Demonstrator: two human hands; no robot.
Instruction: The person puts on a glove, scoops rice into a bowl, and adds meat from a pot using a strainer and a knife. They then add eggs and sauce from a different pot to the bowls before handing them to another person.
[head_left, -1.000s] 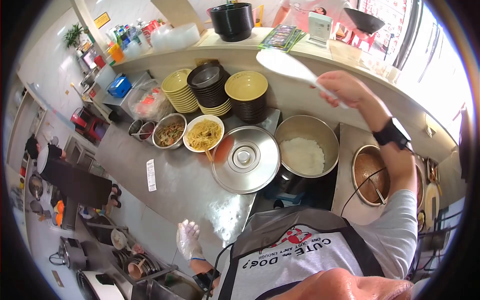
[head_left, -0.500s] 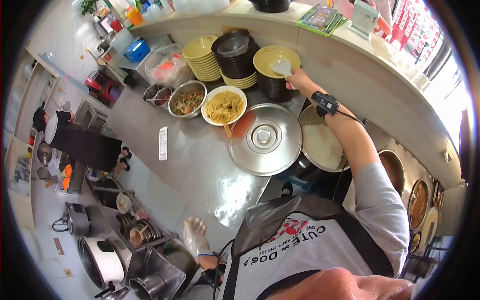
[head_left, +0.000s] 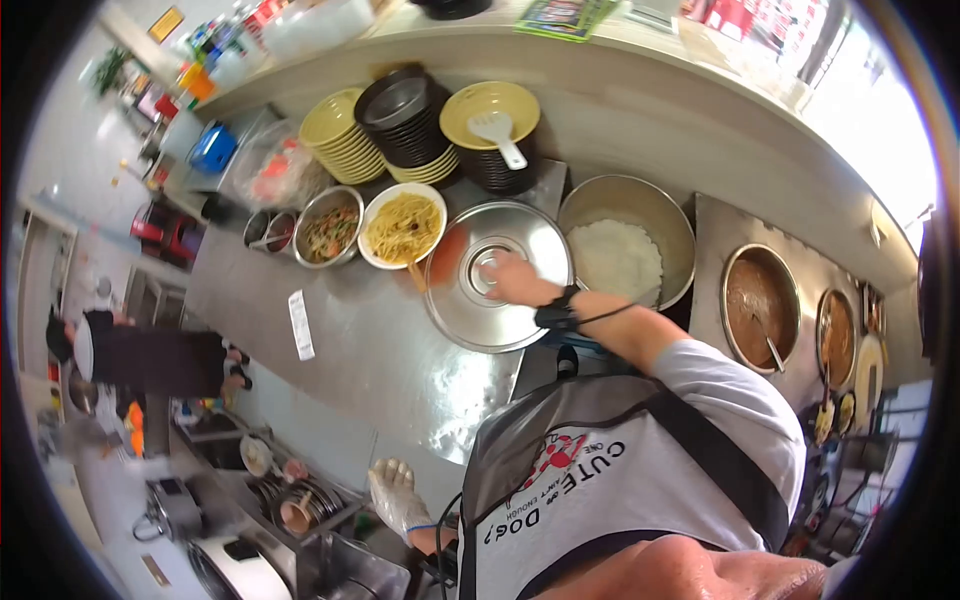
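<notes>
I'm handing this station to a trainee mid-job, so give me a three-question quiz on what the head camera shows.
1. True or false: the right hand rests on the steel lid.
2. Where does the white rice paddle lie? A. in the rice pot; B. in the top yellow bowl; C. on the noodle plate.
3. Which hand wears a glove?
Key: 1 true. 2 B. 3 the left hand, which hangs low beside the apron.

Silver lid [head_left: 497,290], white rice [head_left: 614,256] — yellow bowl [head_left: 489,103] holding a white paddle [head_left: 497,133].
</notes>
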